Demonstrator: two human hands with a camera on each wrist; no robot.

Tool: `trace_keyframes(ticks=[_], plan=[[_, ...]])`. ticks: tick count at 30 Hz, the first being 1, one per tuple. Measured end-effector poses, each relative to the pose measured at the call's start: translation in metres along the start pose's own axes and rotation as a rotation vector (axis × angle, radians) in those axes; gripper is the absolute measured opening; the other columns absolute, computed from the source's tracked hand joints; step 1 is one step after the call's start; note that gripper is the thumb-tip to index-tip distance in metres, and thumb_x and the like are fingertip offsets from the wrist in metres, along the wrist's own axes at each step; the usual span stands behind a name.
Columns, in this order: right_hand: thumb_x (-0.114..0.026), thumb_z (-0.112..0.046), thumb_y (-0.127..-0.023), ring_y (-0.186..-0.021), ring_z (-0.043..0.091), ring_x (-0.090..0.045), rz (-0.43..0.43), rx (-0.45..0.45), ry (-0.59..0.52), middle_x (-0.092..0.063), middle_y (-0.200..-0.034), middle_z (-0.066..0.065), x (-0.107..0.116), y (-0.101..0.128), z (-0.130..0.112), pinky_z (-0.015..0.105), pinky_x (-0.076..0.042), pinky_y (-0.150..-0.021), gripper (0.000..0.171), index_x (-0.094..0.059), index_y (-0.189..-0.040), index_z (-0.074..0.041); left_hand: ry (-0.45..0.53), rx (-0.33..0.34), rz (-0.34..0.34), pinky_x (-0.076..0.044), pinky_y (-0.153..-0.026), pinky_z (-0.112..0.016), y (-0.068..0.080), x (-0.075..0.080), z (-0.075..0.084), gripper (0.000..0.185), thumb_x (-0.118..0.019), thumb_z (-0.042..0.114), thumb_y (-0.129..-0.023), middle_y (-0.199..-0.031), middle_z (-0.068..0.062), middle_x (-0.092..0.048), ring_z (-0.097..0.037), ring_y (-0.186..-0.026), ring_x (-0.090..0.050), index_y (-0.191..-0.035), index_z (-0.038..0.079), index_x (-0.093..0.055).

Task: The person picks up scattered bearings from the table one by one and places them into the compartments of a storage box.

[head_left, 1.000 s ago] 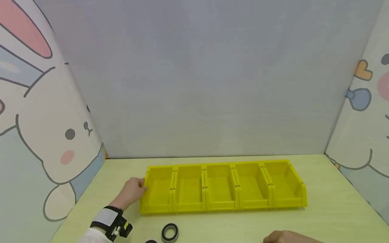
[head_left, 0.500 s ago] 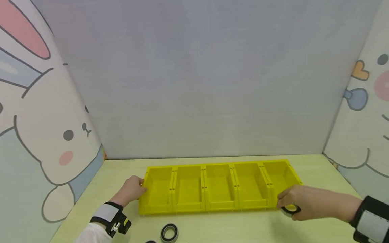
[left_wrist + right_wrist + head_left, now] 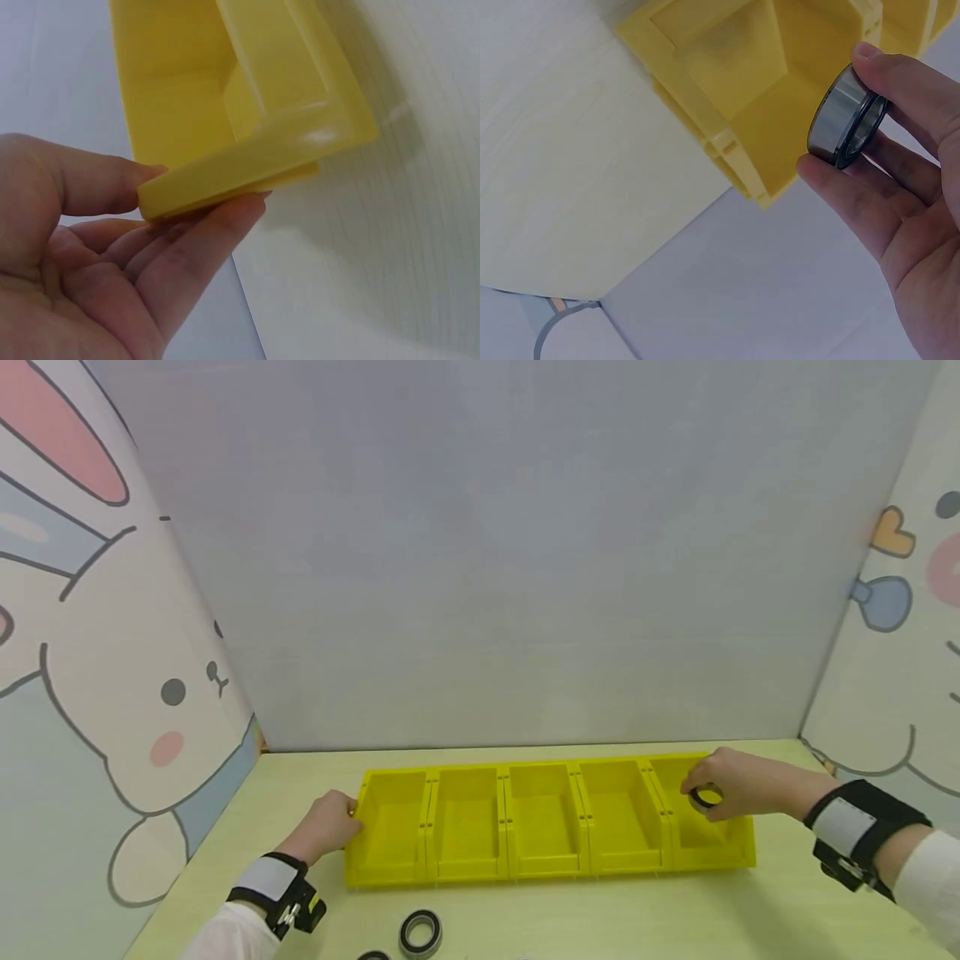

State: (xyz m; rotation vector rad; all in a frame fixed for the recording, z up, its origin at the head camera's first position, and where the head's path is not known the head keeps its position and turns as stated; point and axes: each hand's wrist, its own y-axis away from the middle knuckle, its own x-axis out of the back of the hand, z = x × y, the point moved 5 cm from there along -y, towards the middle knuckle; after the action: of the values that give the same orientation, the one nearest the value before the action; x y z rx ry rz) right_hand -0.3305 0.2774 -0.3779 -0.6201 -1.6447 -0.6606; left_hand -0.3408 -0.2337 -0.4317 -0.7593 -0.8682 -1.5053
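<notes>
lifted from the table, right hand (image 3: 731, 783) pinches bearing (image 3: 703, 797) above rightmost bin (image 3: 712, 843).

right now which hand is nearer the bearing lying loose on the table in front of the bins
Left. The left hand holds the left end of the yellow bins, just up-left of the loose bearing. The right hand is over the rightmost bin, pinching another bearing.

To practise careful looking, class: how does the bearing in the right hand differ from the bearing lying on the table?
The held bearing is up over the rightmost bin, pinched by the right hand; the table bearing lies flat and untouched before the left bins. The held one stands on edge. Both are metal rings with dark faces.
</notes>
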Motion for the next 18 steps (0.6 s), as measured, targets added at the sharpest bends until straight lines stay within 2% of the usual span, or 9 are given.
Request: trace_keyframes(ticks=[4, 10, 13, 16, 18], plan=[[-0.079, -0.015, -0.073, -0.076, 0.009, -0.054, -0.032, -0.038, -0.045, -0.069, -0.099, 0.002, -0.017, -0.011, 0.008, 0.026, -0.05, -0.067, 0.035, -0.07, -0.106, -0.006, 0.009, 0.013, -0.004, -0.051, -0.054, -0.028, 0.0, 0.0, -0.001, 0.003, -0.056, -0.002, -0.08, -0.072, -0.006, -0.054, -0.015, -0.063, -0.054, -0.077, -0.003, -0.057], [-0.077, -0.011, -0.074, -0.065, 0.004, -0.048, -0.023, -0.007, -0.057, -0.063, -0.078, -0.007, -0.037, -0.023, 0.012, 0.021, -0.045, -0.059, 0.014, -0.068, -0.085, -0.014, 0.009, 0.017, -0.01, -0.052, -0.055, -0.028, 0.002, 0.001, 0.002, 0.003, -0.057, -0.002, -0.08, -0.074, -0.007, -0.054, -0.015, -0.064, -0.054, -0.08, -0.005, -0.058], [-0.078, -0.013, -0.074, -0.062, 0.002, -0.045, -0.025, -0.049, -0.06, -0.06, -0.072, -0.008, -0.046, -0.027, 0.019, 0.02, -0.043, -0.057, 0.015, -0.065, -0.08, -0.018, 0.013, 0.015, -0.01, -0.052, -0.055, -0.028, 0.002, 0.001, 0.003, 0.01, -0.057, -0.001, -0.08, -0.077, -0.009, -0.056, -0.016, -0.065, -0.054, -0.087, -0.007, -0.062], [-0.078, -0.015, -0.074, -0.061, 0.004, -0.044, -0.034, -0.102, -0.079, -0.06, -0.073, -0.009, -0.055, -0.029, 0.024, 0.021, -0.044, -0.057, 0.015, -0.067, -0.082, -0.019, 0.02, 0.025, -0.016, -0.053, -0.057, -0.029, 0.003, 0.002, 0.003, 0.027, -0.057, -0.001, -0.081, -0.087, -0.013, -0.061, -0.017, -0.068, -0.056, -0.105, -0.013, -0.062], [-0.078, -0.017, -0.074, -0.061, 0.005, -0.044, -0.036, -0.133, -0.09, -0.058, -0.07, -0.009, -0.06, -0.031, 0.025, 0.021, -0.043, -0.057, 0.014, -0.067, -0.082, -0.018, 0.023, 0.03, -0.019, -0.053, -0.058, -0.03, 0.003, 0.003, 0.002, 0.029, -0.057, -0.001, -0.082, -0.088, -0.014, -0.062, -0.017, -0.069, -0.057, -0.107, -0.013, -0.061]])
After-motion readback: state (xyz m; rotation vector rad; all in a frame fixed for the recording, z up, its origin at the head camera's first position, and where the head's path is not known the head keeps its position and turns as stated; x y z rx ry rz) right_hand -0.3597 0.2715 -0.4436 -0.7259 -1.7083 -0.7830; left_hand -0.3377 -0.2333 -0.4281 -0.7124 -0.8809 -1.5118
